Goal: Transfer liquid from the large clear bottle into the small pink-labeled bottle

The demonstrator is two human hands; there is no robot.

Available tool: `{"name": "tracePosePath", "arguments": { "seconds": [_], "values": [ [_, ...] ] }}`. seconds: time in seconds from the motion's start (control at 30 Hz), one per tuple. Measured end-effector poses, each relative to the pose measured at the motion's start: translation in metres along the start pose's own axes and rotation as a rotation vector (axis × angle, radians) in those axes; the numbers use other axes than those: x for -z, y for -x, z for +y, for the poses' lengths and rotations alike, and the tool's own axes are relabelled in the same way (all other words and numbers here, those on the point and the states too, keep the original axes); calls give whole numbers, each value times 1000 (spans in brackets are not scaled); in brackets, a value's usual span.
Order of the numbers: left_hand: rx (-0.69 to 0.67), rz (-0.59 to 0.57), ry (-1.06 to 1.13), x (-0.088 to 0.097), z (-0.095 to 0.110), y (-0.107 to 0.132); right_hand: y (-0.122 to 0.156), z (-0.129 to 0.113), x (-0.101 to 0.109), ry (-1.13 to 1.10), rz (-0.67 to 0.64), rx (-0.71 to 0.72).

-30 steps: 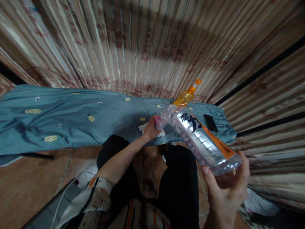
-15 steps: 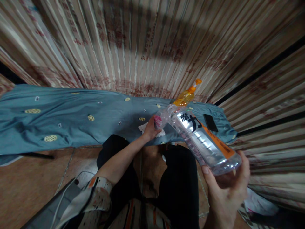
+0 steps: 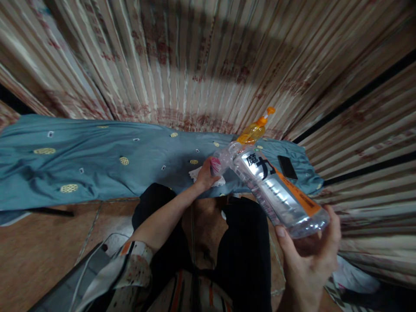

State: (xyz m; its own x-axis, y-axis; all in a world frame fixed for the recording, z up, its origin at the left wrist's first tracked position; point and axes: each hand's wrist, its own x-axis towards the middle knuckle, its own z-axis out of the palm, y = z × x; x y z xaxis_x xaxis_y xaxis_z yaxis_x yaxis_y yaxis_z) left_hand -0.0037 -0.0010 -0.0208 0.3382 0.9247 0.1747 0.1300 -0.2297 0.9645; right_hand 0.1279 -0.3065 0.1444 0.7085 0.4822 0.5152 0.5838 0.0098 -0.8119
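Note:
A clear plastic drink bottle point(image 3: 276, 190) with a white and orange label lies tilted in the air, its base towards me. My right hand point(image 3: 308, 255) is wrapped round that base from below. My left hand point(image 3: 204, 175) is closed on the bottle's pink cap point(image 3: 215, 165) at the far end, over the edge of the blue patterned cloth point(image 3: 97, 164). Under my left hand a white tissue point(image 3: 198, 175) lies on the cloth.
An orange-capped bottle point(image 3: 255, 130) stands behind the clear bottle, beside a dark phone point(image 3: 287, 167) lying on the cloth. Striped curtains point(image 3: 195, 65) hang all round. My dark trouser legs point(image 3: 240, 247) and a brown tiled floor point(image 3: 39, 251) are below.

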Motion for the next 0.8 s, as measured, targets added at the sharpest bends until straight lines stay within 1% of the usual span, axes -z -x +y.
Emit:
{"name": "tracePosePath", "arguments": {
  "seconds": [0.17,0.5,0.67,0.8],
  "values": [
    [-40,-22,-5,2,-1,-1,2,1,1,11,-10,-16],
    [24,-33,-24,2,10,0,0,-2,0,14,11,-5],
    [-1,-15,3,2,12,1,1,1,2,37,11,17],
    [28,-21,-11,3,14,1,0,1,2,24,-1,8]
  ]
}}
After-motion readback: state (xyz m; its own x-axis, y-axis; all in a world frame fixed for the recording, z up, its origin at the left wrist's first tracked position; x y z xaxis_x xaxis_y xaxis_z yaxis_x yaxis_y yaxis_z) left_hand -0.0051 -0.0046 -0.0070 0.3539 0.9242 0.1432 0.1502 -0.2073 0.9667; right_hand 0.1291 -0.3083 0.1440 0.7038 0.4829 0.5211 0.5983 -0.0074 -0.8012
